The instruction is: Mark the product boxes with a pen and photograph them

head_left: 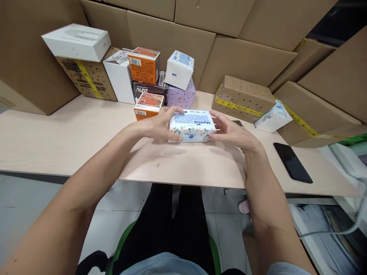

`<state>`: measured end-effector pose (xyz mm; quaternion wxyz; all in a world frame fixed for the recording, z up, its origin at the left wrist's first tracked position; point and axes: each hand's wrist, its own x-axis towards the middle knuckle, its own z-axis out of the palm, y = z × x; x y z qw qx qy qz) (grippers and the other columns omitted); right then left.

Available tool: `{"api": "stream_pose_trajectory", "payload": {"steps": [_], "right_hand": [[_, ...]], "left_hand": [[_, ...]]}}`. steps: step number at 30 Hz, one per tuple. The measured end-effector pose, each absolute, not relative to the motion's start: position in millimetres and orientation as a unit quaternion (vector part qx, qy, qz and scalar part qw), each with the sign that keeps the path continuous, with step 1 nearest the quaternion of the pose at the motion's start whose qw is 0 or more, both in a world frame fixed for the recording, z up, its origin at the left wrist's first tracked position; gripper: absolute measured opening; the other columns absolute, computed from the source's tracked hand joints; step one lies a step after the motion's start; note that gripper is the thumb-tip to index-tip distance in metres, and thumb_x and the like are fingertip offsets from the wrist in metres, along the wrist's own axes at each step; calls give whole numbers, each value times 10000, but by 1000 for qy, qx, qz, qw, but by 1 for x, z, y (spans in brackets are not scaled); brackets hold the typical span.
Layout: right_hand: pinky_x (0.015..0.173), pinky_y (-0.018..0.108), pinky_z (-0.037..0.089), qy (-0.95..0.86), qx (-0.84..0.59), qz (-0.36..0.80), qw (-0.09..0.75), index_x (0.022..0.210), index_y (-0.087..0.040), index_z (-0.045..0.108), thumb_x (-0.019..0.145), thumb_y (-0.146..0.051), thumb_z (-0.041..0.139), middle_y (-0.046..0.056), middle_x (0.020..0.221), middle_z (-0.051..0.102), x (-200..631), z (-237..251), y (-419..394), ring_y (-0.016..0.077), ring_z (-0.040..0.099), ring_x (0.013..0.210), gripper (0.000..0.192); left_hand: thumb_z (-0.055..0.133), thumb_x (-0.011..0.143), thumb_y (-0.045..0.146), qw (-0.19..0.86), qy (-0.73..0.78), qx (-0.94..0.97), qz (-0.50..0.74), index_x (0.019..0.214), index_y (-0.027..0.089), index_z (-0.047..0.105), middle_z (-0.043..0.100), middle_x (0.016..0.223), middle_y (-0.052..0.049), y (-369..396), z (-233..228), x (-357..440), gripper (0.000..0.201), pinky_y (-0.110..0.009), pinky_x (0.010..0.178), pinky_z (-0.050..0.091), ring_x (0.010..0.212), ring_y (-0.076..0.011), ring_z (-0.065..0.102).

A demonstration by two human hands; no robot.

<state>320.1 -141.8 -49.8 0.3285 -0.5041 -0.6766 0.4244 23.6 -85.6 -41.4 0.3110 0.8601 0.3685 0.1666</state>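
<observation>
Both my hands clamp the Mannua tissue pack (pixel 192 126) mid-table: left grip (pixel 160 124) and right grip (pixel 229 131) closed on its ends; best keep pressure even, pack level.

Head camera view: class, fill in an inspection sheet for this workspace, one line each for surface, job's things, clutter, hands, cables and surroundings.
Surface: pale wood-grain table, its front edge towards the person.
Job's things: white tissue pack with blue label and leaf print, lying flat near the table's middle.
Clutter: two orange boxes, one on the stack and one on the table, a white box, a purple box, a second tissue pack and a black phone.
Hands: left hand grips the pack's left end; right hand grips its right end.
Cables: a pale cable at the right edge.
Surroundings: big cardboard cartons behind the table; tiled floor below.
</observation>
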Motion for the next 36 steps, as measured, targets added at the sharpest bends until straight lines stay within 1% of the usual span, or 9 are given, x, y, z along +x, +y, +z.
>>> {"api": "stream_pose_trajectory", "payload": {"steps": [4, 8, 12, 16, 19, 22, 27, 32, 36], "right_hand": [[964, 439, 561, -680, -504, 412, 338, 1525, -316, 416, 705, -322, 823, 90, 1414, 598, 320, -57, -139, 279, 601, 1212, 916], [950, 407, 552, -656, -515, 400, 379, 1424, -279, 550, 758, -463, 802, 80, 1225, 695, 322, -58, -138, 244, 649, 1094, 736], [893, 380, 543, -647, -530, 360, 413, 1263, -284, 667, 822, -568, 720, 39, 1001, 724, 319, -52, -140, 219, 660, 967, 527], [809, 346, 543, -647, -544, 339, 412, 1102, -275, 730, 848, -623, 650, 32, 985, 717, 312, -51, -139, 208, 643, 903, 439], [725, 307, 532, -646, -555, 337, 402, 1114, -273, 728, 859, -628, 624, 30, 1026, 711, 309, -54, -137, 192, 626, 862, 450], [670, 283, 511, -647, -563, 332, 392, 1141, -265, 722, 883, -611, 596, 30, 1023, 703, 308, -57, -135, 171, 599, 814, 449], [630, 262, 488, -645, -565, 327, 398, 1111, -245, 722, 884, -608, 600, 29, 970, 692, 309, -59, -134, 147, 577, 750, 445], [583, 254, 459, -614, -573, 334, 428, 992, -213, 713, 900, -664, 522, 45, 857, 686, 313, -64, -128, 144, 590, 680, 499], [615, 270, 427, -607, -650, 192, 415, 823, -197, 668, 881, -482, 583, 42, 765, 674, 319, -76, -120, 162, 586, 672, 303]], "left_hand": [[780, 635, 399, 295, 388, 859, 153, 1322, 303, 438, 508, 1260, -83, -84, -42, 22, 773, -397, 839, 552, 1017, -251, 604], [730, 730, 430, 412, 357, 813, 206, 1290, 271, 477, 630, 1099, -62, -85, -37, 23, 635, -381, 823, 547, 975, -233, 634], [630, 833, 470, 502, 363, 748, 240, 1238, 253, 530, 672, 1157, -67, -85, -35, 26, 470, -361, 846, 545, 1053, -231, 656], [559, 858, 559, 512, 405, 733, 193, 1285, 233, 504, 709, 1104, -85, -83, -41, 27, 539, -366, 810, 551, 968, -244, 687], [478, 891, 580, 447, 441, 759, 171, 1408, 189, 408, 729, 945, -75, -84, -41, 27, 651, -397, 829, 533, 867, -261, 690], [404, 936, 551, 337, 472, 792, 188, 1463, 193, 385, 724, 908, -63, -88, -37, 27, 638, -423, 880, 506, 881, -279, 677], [320, 995, 469, 204, 456, 835, 232, 1401, 281, 538, 713, 1141, -53, -102, -30, 31, 497, -415, 942, 483, 1069, -276, 640], [267, 1022, 429, 107, 463, 840, 263, 1197, 270, 703, 693, 1207, -55, -114, -30, 41, 496, -412, 979, 480, 1123, -260, 620], [326, 1004, 391, 46, 420, 859, 288, 1201, 273, 715, 594, 1376, -66, -115, -36, 45, 451, -475, 1066, 427, 1258, -284, 531]]}}
